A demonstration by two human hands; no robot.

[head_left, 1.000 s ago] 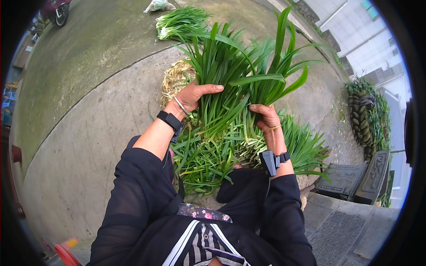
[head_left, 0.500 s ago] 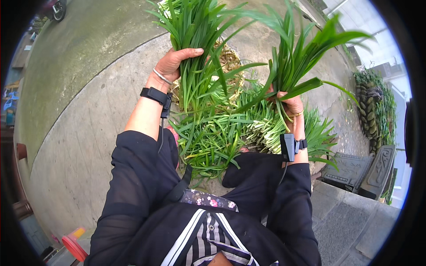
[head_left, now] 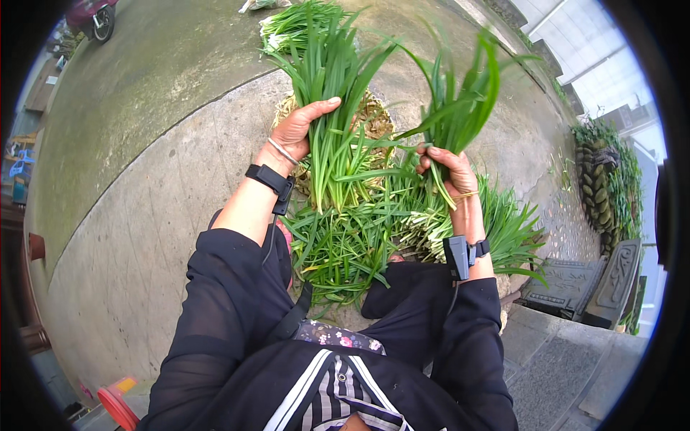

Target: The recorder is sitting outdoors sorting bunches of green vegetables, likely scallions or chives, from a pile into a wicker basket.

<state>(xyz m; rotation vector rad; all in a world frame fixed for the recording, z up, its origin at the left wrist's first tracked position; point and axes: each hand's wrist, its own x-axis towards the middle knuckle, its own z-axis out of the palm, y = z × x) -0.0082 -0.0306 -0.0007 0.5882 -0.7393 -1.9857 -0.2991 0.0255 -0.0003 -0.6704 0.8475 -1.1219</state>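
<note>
My left hand [head_left: 298, 129] is closed round a thick bunch of long green leaves [head_left: 332, 93], like garlic chives, with pale stem ends hanging downward. In my right hand [head_left: 449, 165] is a smaller bunch of the same leaves [head_left: 456, 115], gripped near its base between thumb and fingers; its tips are blurred by motion. Below both hands lies a loose heap of cut leaves [head_left: 341, 244] on the ground between my legs. Just right of it rests a pile of leaves with pale stems lined up [head_left: 435, 226]. Behind my left hand's bunch, a woven basket [head_left: 377, 118] is partly hidden.
Another bundle of green leaves [head_left: 291, 32] lies on the concrete farther off. A braided plant trunk [head_left: 600, 176] and carved grey stone pieces [head_left: 568, 276] stand at the right. Far left are a motorbike [head_left: 100, 25] and, nearer, a red object [head_left: 118, 406].
The left hand with its bunch has shifted right and slightly down. My right hand has moved a little left, its bunch swinging more upright. The far bundle shows more now.
</note>
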